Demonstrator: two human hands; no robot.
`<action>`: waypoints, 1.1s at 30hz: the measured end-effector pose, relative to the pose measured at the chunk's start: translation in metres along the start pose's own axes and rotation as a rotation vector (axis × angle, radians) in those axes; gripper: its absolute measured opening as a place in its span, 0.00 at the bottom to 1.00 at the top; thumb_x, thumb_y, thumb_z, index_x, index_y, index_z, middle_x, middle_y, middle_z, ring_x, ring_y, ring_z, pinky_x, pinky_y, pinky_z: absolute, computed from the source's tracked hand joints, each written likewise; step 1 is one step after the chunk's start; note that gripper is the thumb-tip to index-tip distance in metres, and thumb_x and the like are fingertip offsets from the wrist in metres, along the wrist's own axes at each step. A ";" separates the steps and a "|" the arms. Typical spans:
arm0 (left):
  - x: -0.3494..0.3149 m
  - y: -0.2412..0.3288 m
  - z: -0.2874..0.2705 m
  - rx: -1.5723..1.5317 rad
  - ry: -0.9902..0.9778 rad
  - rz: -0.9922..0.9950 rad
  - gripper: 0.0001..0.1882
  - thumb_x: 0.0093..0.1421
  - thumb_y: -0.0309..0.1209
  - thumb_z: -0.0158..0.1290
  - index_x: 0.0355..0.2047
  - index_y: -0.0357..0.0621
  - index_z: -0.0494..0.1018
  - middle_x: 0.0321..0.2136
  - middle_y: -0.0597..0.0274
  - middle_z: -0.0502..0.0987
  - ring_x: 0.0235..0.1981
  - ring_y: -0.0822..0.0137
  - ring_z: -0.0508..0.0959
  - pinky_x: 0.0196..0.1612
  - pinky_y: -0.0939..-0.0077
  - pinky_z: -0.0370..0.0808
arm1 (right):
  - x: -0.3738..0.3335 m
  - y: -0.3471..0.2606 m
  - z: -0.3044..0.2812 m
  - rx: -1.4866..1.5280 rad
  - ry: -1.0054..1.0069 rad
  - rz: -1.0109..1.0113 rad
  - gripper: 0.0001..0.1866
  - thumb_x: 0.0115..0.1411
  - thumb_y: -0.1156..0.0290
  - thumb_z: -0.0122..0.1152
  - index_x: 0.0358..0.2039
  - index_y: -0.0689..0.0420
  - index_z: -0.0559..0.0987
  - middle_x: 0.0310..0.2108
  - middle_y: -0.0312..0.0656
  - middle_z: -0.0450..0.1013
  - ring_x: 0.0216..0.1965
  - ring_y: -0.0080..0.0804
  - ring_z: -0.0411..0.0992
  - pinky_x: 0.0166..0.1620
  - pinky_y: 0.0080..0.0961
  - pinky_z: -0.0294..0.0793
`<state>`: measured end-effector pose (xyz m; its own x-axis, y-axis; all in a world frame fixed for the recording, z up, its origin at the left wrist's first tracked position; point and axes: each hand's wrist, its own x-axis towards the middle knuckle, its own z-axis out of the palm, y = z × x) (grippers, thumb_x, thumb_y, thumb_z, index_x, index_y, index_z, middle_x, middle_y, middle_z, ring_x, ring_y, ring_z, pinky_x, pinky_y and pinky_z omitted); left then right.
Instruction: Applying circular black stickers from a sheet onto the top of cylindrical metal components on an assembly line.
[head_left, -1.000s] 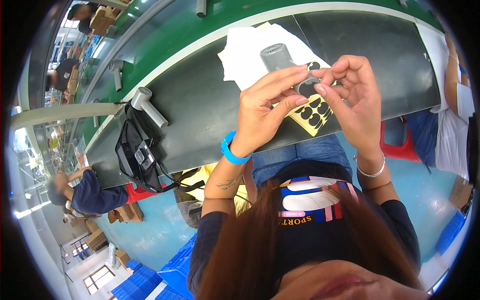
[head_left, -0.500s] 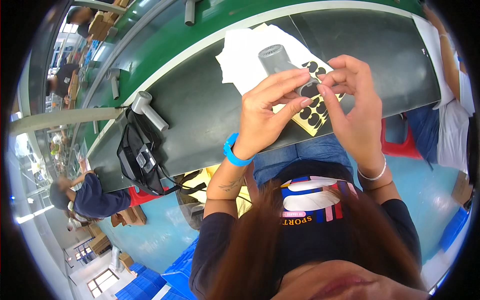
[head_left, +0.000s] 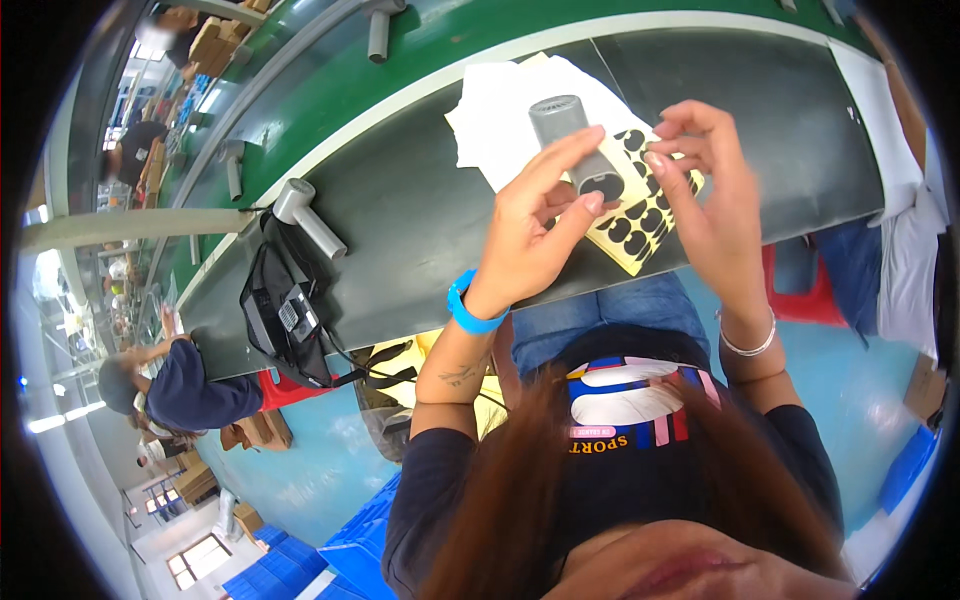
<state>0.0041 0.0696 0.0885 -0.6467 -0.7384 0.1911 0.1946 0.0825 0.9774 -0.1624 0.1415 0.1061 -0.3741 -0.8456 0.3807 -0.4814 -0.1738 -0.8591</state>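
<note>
A grey hair dryer (head_left: 558, 122) is held in my left hand (head_left: 535, 225), its vented end pointing away from me. Its near end shows a dark oval face, beside my left thumb. The left fingers wrap its side and hide part of the body. My right hand (head_left: 705, 180) is raised just right of the dryer, apart from it, with its fingers loosely bent and nothing visible in them. Beneath both hands lies a yellow sheet of black die-cut stickers (head_left: 632, 240). White paper sheets (head_left: 490, 115) spread out behind the dryer.
Another grey hair dryer (head_left: 310, 218) lies on the dark worktable (head_left: 400, 200) at left, next to a black bag (head_left: 280, 300). More dryers rest on the green conveyor (head_left: 290, 130). A metal bar (head_left: 130, 232) crosses at left. Other people sit at both sides.
My right hand has drawn off the dryer's near end, slightly to the right. The dryer has turned a little, so its dark oval face shows more fully.
</note>
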 end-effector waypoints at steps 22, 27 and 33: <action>0.315 -0.149 -0.186 1.218 -0.113 0.621 0.08 0.55 0.29 0.55 0.36 0.42 0.76 0.50 0.57 0.73 0.46 0.51 0.75 0.47 0.65 0.73 | -0.006 0.085 0.052 -0.353 -0.352 -0.110 0.15 0.54 0.77 0.57 0.44 0.59 0.74 0.55 0.48 0.65 0.58 0.48 0.62 0.56 0.38 0.61; 0.297 -0.115 -0.169 1.225 -0.193 0.476 0.22 0.60 0.24 0.49 0.55 0.39 0.63 0.55 0.40 0.66 0.52 0.40 0.68 0.54 0.62 0.68 | -0.001 0.085 0.046 -0.370 -0.343 -0.113 0.14 0.56 0.77 0.55 0.44 0.59 0.74 0.55 0.48 0.65 0.59 0.48 0.62 0.57 0.38 0.60; 0.214 -0.092 -0.135 1.105 -0.080 0.420 0.24 0.58 0.26 0.50 0.56 0.38 0.63 0.59 0.37 0.60 0.58 0.39 0.62 0.60 0.60 0.61 | -0.005 0.092 0.045 -0.353 -0.323 -0.146 0.15 0.56 0.77 0.56 0.45 0.59 0.74 0.56 0.47 0.63 0.59 0.47 0.60 0.57 0.36 0.60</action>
<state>-0.0525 -0.1862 0.0270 -0.7359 -0.4751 0.4824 -0.3150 0.8709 0.3773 -0.1692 0.1066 0.0099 -0.0452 -0.9481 0.3147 -0.7703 -0.1675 -0.6153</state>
